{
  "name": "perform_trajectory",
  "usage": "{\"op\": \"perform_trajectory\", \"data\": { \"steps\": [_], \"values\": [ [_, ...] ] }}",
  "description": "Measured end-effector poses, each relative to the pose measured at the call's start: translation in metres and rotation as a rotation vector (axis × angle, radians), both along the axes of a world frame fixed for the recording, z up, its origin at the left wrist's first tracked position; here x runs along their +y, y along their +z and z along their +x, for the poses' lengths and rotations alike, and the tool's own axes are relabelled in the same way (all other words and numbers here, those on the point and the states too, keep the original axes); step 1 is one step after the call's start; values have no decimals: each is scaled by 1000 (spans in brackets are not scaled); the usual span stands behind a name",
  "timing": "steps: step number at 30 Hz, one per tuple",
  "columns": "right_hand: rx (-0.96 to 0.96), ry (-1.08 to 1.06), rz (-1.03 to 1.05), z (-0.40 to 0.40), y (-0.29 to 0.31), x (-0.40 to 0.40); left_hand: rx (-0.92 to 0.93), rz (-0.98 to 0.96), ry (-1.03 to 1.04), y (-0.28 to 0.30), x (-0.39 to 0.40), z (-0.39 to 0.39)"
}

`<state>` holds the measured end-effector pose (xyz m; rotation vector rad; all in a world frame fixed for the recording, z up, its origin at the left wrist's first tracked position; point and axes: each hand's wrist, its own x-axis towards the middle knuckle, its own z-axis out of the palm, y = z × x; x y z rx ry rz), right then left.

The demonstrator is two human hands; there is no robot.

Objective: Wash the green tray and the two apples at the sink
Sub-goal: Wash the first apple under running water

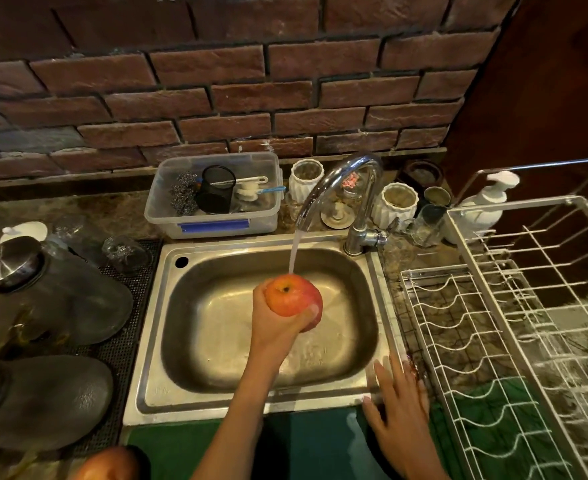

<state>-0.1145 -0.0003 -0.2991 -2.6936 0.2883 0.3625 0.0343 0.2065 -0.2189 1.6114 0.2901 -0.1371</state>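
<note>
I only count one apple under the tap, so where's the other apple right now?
In the head view, the second apple sits at the bottom left edge, beside the green tray, below the sink.

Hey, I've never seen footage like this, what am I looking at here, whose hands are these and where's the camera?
There is no machine: a person wears one wide-angle camera on the head, looking down at their own hands. The left hand grips a round red-orange apple under water running from the curved chrome tap into the stainless steel sink. The right hand rests open at the sink's front corner. A second red apple shows at the bottom edge, beside a green surface, perhaps the tray. A white wire dish rack stands to the right.
</note>
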Motion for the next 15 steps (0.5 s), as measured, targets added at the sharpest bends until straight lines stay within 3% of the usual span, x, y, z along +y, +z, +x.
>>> {"op": "perform_trajectory", "data": {
  "steps": [10,15],
  "values": [
    [-117,38,-6,-17,-13,0,-114,178,-42,-2,24,-53],
    [-103,32,-38,-14,-16,-1,-78,208,-54,-5,47,-99]
  ]
}}
